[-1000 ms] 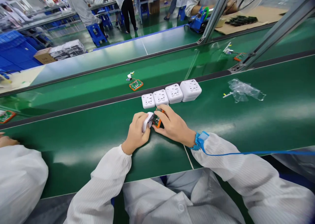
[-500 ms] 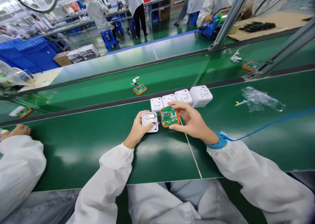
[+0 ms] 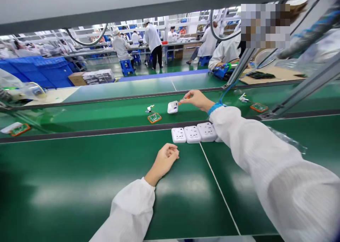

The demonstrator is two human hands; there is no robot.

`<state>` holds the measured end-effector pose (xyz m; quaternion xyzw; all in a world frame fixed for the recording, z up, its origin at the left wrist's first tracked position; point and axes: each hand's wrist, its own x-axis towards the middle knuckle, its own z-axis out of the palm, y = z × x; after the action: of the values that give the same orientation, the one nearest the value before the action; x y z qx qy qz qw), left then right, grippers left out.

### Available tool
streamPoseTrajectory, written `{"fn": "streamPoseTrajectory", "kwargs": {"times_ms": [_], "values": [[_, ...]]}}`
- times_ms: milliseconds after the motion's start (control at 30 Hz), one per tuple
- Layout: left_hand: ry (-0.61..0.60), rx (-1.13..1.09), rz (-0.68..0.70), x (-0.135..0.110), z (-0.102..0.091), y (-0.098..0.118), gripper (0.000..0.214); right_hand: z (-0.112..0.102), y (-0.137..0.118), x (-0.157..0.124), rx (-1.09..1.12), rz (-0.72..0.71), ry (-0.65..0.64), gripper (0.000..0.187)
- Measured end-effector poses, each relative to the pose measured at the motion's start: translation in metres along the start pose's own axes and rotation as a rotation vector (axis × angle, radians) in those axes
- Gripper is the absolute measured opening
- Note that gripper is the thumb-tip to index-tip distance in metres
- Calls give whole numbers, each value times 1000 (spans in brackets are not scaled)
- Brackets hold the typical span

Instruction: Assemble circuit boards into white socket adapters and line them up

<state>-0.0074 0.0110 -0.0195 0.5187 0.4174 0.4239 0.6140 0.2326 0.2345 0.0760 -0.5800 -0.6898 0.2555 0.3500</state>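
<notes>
My right hand (image 3: 196,100) reaches over the far green conveyor belt (image 3: 111,116), its fingers pinching a small orange-edged piece (image 3: 183,99), seen nearly edge-on. Just left of those fingers lies a white socket housing (image 3: 173,107). My left hand (image 3: 166,159) rests on the near green belt (image 3: 79,185), fingers curled with nothing visible in them. A row of white socket units (image 3: 192,134) stands on the near belt, between my hands; my right sleeve (image 3: 260,164) covers its right end. A blue wrist strap (image 3: 214,108) circles my right wrist.
An orange-framed green circuit board (image 3: 154,118) and a small white part (image 3: 150,109) lie on the far belt. A metal frame rail (image 3: 170,4) crosses the top. A co-worker (image 3: 224,52) sits beyond the belts, near a blue tool (image 3: 221,72).
My right hand has moved forward over the far belt with the orange-edged piece. The white housing has left my left hand's place and lies on the far belt. The view has tilted upward.
</notes>
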Motion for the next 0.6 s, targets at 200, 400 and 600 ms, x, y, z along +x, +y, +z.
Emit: {"fn": "streamPoseTrajectory", "kwargs": {"times_ms": [200,400,600], "values": [[-14,68,-20,1,-1,1,35,30,24,9,-489,96,-144,30],[-20,120,-12,1,-2,0,34,1,4,-7,-643,15,-211,31],[1,140,-9,1,-2,1,31,3,-12,-126,-416,-447,-58,15]]}}
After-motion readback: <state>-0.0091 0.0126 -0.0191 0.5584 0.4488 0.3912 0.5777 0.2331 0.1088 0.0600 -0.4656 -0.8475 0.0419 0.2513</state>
